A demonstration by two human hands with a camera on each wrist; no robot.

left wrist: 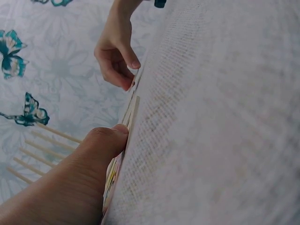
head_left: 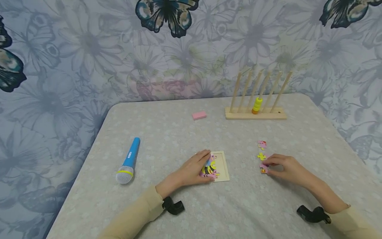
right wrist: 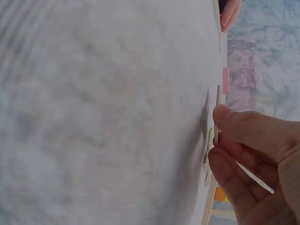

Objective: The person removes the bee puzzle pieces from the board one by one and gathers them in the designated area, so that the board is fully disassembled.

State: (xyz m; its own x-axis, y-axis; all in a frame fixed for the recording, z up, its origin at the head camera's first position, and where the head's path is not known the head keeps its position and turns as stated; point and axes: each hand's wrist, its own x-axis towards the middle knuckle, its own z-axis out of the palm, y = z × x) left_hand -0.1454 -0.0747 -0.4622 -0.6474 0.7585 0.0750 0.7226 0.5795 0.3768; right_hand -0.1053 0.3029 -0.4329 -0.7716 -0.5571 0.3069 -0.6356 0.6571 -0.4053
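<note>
My left hand [head_left: 191, 168] holds a small wooden puzzle board [head_left: 223, 167], its thumb at the near edge and its fingers toward the far edge. A bee picture in pink, yellow and black pieces [head_left: 211, 168] fills the left part of the board, partly under the hand; bare wood shows on the right. With thumb and fingers my right hand [head_left: 287, 168] pinches a pink puzzle piece [head_left: 263, 169], seen edge-on just above the cloth in the right wrist view. Beyond it lie a yellow puzzle piece [head_left: 261, 156] and another pink puzzle piece [head_left: 262, 144].
A blue toy microphone [head_left: 130, 160] lies at the left. Toward the back are a pink block [head_left: 199, 115] and a wooden peg stand [head_left: 241, 116] with yellow and orange beads [head_left: 257, 105] on one peg. A pale patterned cloth [head_left: 167, 132] covers the table, which meets the wall.
</note>
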